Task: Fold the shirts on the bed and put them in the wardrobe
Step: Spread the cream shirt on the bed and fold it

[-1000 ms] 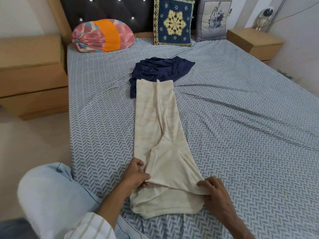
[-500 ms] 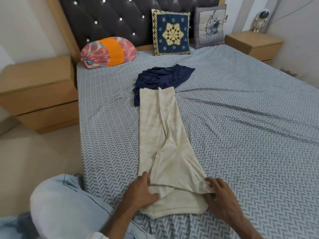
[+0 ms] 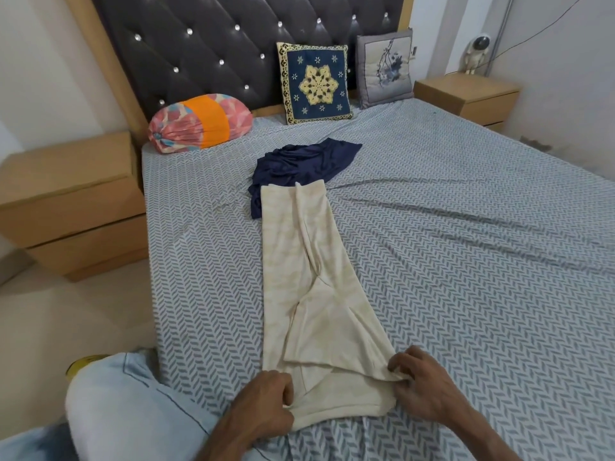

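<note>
- Head view, 1 camera only; both hands at near end of cream shirt (image 3: pixel 309 287) on bed (image 3: pixel 466 261).
- Left hand (image 3: pixel 266 404): fingers (image 3: pixel 283 390) curled, pinching near-left corner of cream shirt's hem. Hold judged as anchoring that corner ahead of a lift.
- Right hand (image 3: pixel 422 384): fingertips (image 3: pixel 396 364) curled, pinching near-right corner where folded-over panel meets lower layer. Grip judged to keep the layers aligned.
- Cream shirt: already narrowed into 1 long strip, sides folded inward, running straight away from the fingers toward headboard (image 3: pixel 233 44). Likely laid lengthwise so near end can be carried forward over far end in 1 motion.
- Navy shirt (image 3: pixel 299 164): crumpled, unfolded, beyond far end of cream strip, well apart from both hands; far end of strip overlaps its edge. Judged as waiting its turn.
- Wardrobe: not in view.
- Count, shirts: 2 (1 cream part-folded, 1 navy untouched).
- Count, cushions against headboard: 3, namely 1 round pink-orange bolster (image 3: pixel 199 123), 1 blue patterned cushion (image 3: pixel 316 83), 1 grey floral cushion (image 3: pixel 386 68); all far beyond the fingers.
- Count, bedside cabinets: 2, 1 left (image 3: pixel 70 207), 1 right (image 3: pixel 466 98); white figurine (image 3: pixel 477 54) on right one.
- Knee in pale denim (image 3: pixel 133 410) just left of left hand.
</note>
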The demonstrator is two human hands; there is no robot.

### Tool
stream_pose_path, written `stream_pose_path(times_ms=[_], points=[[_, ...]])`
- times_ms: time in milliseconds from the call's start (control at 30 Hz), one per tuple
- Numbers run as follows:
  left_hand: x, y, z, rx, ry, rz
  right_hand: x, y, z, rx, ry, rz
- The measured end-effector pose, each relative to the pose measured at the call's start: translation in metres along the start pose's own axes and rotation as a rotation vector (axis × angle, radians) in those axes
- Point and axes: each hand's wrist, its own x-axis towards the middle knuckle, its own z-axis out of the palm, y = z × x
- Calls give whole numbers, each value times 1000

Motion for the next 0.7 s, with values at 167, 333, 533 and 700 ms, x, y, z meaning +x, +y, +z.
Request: stream_pose_path(times_ms=[167,333,533,700], points=[[28,-7,-15,-323,318,-72,56,-17,-25,201,39,141],[85,-42,-38,-395,433,-196,169,-28,-33,365,51,293],[180,-59,-87,-297,561,-259,323,-19,-31,438,60,381],[274,-65,-132,-317,685,-156,455,16,-22,474,16,368]])
